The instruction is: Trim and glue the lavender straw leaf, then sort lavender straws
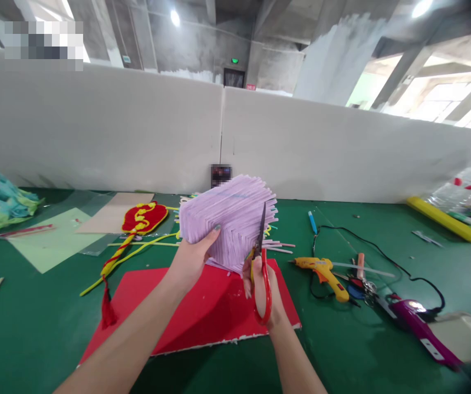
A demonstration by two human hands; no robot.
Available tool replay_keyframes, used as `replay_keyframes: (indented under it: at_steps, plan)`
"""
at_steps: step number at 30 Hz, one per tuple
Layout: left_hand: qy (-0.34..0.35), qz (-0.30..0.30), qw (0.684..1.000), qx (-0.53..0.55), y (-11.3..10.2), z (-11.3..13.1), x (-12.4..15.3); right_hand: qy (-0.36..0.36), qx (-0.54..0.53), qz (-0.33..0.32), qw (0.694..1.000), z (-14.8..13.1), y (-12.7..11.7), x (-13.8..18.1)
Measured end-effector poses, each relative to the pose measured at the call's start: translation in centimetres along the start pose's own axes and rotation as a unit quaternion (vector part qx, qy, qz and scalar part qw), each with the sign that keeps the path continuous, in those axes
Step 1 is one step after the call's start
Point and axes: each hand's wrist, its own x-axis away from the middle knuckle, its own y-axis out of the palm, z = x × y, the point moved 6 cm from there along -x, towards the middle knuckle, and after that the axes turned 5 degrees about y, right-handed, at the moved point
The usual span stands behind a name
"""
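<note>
A pale purple piece (227, 210), built of rows of fuzzy pipe-cleaner stems bent to a point, is held up over the table. My left hand (196, 254) grips its lower left edge, thumb on the front face. In my right hand (270, 290) is a pair of scissors (265, 273) with red handles, fingers through the loops. The dark blades point upward along the piece's right side; whether they touch it I cannot tell. Beneath both hands lies a red board (214, 312) with a ragged white front edge.
A red and yellow fuzzy ornament (144, 218) with a tassel lies left, beside pale green paper (50, 241) and teal flowers (1, 205). On the right are a yellow glue gun (321, 271), its cord, a purple tool (420, 328) and a yellow bar (444, 219). A white partition (137, 126) stands behind.
</note>
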Motion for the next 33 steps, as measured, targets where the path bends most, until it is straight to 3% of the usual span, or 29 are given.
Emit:
replay_keyframes:
  at_steps: [13, 19, 33]
  plan:
    - [0.005, -0.016, 1.0, 0.001, 0.3, 0.0, 0.0, 0.026, 0.016, 0.009, 0.999, 0.3, 0.0, 0.1]
    - [0.001, -0.003, 1.0, 0.005, 0.3, 0.0, 0.1, -0.038, 0.056, 0.005, 0.998, -0.6, -0.4, 0.1]
    - [-0.007, -0.015, 1.0, 0.008, 0.5, -0.3, 0.2, -0.041, 0.063, 0.006, 0.997, -1.4, -0.1, 0.5]
